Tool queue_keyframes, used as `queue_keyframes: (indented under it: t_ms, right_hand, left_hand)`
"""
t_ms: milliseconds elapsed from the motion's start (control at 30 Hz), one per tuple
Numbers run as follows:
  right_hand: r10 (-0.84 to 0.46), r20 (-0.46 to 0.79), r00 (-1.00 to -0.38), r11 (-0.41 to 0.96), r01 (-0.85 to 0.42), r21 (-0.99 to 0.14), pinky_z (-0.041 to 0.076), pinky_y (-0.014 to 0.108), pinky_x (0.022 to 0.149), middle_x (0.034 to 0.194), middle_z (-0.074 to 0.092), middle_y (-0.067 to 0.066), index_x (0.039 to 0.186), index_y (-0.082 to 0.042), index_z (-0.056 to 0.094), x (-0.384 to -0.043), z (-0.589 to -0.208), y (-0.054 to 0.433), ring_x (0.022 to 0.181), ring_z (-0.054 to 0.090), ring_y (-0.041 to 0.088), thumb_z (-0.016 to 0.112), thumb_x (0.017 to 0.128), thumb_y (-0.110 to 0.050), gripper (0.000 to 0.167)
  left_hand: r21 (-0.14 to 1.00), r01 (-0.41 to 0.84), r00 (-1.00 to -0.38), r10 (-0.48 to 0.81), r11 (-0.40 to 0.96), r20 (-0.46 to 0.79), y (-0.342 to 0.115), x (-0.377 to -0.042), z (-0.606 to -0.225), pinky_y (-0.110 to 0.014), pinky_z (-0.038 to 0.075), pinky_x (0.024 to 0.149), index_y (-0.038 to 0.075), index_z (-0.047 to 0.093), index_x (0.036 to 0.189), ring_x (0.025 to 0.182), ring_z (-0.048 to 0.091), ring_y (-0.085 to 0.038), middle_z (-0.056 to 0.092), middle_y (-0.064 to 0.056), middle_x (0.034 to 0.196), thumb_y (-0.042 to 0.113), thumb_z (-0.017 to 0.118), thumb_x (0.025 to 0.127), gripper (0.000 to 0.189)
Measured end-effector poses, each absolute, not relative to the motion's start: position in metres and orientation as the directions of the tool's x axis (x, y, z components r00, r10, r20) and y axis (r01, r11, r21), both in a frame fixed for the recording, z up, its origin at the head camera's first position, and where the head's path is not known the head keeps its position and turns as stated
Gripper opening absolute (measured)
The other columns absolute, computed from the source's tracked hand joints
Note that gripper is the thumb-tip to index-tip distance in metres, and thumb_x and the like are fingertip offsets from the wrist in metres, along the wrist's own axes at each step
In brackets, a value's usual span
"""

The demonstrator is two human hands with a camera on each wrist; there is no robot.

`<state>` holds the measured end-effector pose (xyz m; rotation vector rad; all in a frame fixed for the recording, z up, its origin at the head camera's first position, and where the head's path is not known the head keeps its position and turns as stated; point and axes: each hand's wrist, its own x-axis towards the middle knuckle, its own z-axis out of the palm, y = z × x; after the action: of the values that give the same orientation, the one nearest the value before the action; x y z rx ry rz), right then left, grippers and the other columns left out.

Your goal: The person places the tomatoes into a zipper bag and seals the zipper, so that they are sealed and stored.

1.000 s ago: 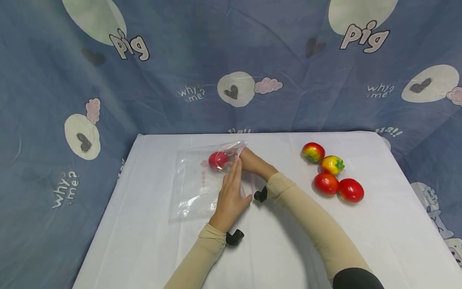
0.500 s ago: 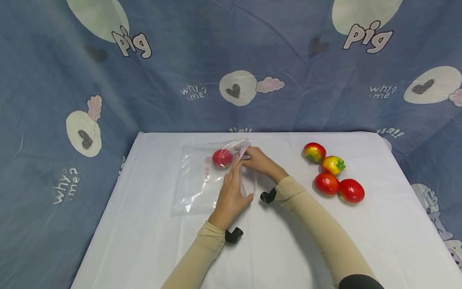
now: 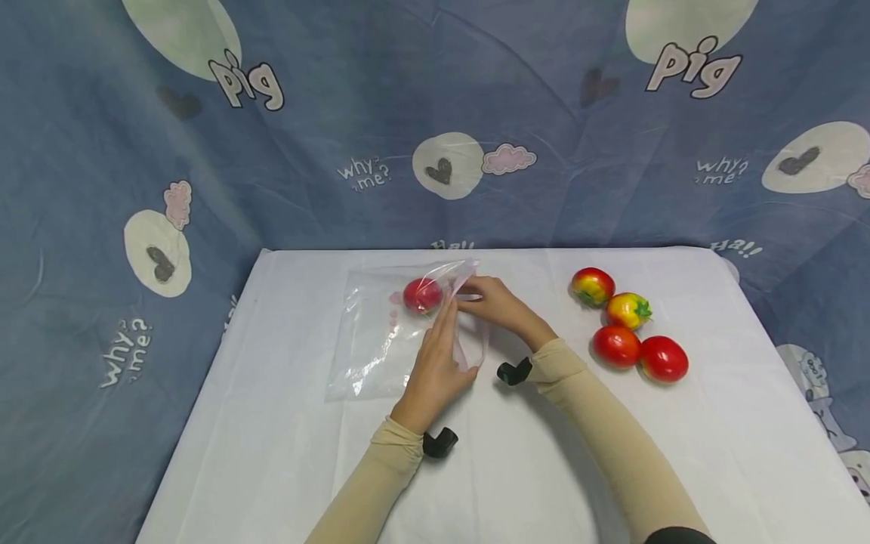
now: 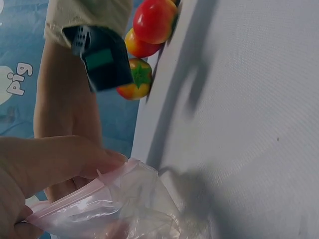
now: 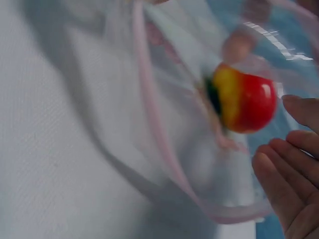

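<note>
A clear zip bag (image 3: 370, 355) with a pink zip edge lies on the white table, its mouth to the right. Inside it, near the mouth, is a glossy red-and-yellow tomato-like fruit (image 3: 422, 295); its green leafy end shows in the right wrist view. My left hand (image 3: 438, 374) holds the bag at its mouth, the thumb (image 4: 94, 162) by the pink edge in the left wrist view. My right hand (image 3: 503, 304) is at the opening, its fingers (image 5: 276, 181) extended and apart from the fruit.
Several similar fruits lie in a cluster at the right of the table: a red-and-yellow one (image 3: 592, 287), a yellow one with green leaves (image 3: 627, 310) and a red one (image 3: 664, 359). A blue patterned cloth (image 3: 557, 196) hangs behind the table.
My right hand has drawn back to the right out of the bag, leaving the fruit inside. The bag and fruit have shifted slightly right and away. My left hand stays at the mouth.
</note>
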<state>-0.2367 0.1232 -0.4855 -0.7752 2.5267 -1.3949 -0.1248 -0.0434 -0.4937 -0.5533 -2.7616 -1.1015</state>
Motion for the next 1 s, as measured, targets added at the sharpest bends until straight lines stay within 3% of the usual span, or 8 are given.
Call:
queue_keyframes:
  t_ms: [267, 567, 700, 833, 1000]
  right_hand:
    - [-0.407, 0.12, -0.906, 0.342, -0.273, -0.899, 0.054, 0.051, 0.106, 0.137, 0.066, 0.022, 0.136, 0.005, 0.063, -0.208, -0.475, 0.156, 0.126, 0.065, 0.04, 0.073, 0.094, -0.007, 0.045]
    - [-0.208, 0.168, -0.964, 0.339, -0.232, -0.912, 0.054, 0.018, 0.099, 0.136, 0.068, 0.02, 0.137, -0.005, 0.065, -0.172, -0.468, 0.212, 0.126, 0.066, 0.031, 0.073, 0.096, -0.014, 0.043]
    - [-0.122, 0.166, -0.979, 0.399, -0.201, -0.895, 0.053, 0.014, 0.098, 0.137, 0.068, 0.016, 0.137, -0.008, 0.066, -0.156, -0.463, 0.238, 0.125, 0.067, 0.029, 0.075, 0.095, -0.017, 0.044]
    - [-0.069, 0.158, -0.985, 0.527, -0.171, -0.833, 0.052, 0.013, 0.097, 0.134, 0.069, 0.018, 0.137, -0.005, 0.065, -0.143, -0.458, 0.26, 0.122, 0.068, 0.034, 0.077, 0.093, -0.015, 0.047]
    - [-0.048, 0.13, -0.99, 0.678, -0.128, -0.724, 0.058, 0.04, 0.094, 0.129, 0.069, 0.025, 0.137, 0.002, 0.062, -0.134, -0.451, 0.284, 0.112, 0.071, 0.044, 0.077, 0.093, -0.014, 0.048]
  left_hand:
    - [0.686, 0.334, -0.942, 0.258, 0.647, 0.215, -0.045, -0.126, -0.493, -0.053, 0.036, 0.124, 0.008, 0.02, 0.165, 0.154, 0.036, -0.031, 0.026, -0.012, 0.171, 0.007, 0.093, 0.067, 0.123]
    - [0.767, 0.266, -0.962, 0.217, 0.584, 0.168, -0.048, -0.128, -0.492, -0.045, 0.035, 0.125, 0.011, 0.022, 0.163, 0.152, 0.039, -0.03, 0.036, -0.013, 0.166, 0.005, 0.094, 0.066, 0.121]
    - [0.789, 0.25, -0.965, 0.209, 0.562, 0.157, -0.048, -0.129, -0.494, -0.045, 0.034, 0.126, 0.012, 0.021, 0.164, 0.152, 0.039, -0.03, 0.035, -0.012, 0.166, 0.005, 0.093, 0.067, 0.121]
    - [0.8, 0.245, -0.966, 0.203, 0.548, 0.157, -0.048, -0.129, -0.495, -0.043, 0.033, 0.126, 0.013, 0.021, 0.164, 0.153, 0.038, -0.029, 0.035, -0.011, 0.167, 0.006, 0.093, 0.067, 0.121]
    - [0.814, 0.237, -0.968, 0.201, 0.531, 0.15, -0.049, -0.13, -0.494, -0.043, 0.032, 0.127, 0.013, 0.021, 0.164, 0.153, 0.038, -0.028, 0.035, -0.012, 0.166, 0.006, 0.093, 0.067, 0.121]
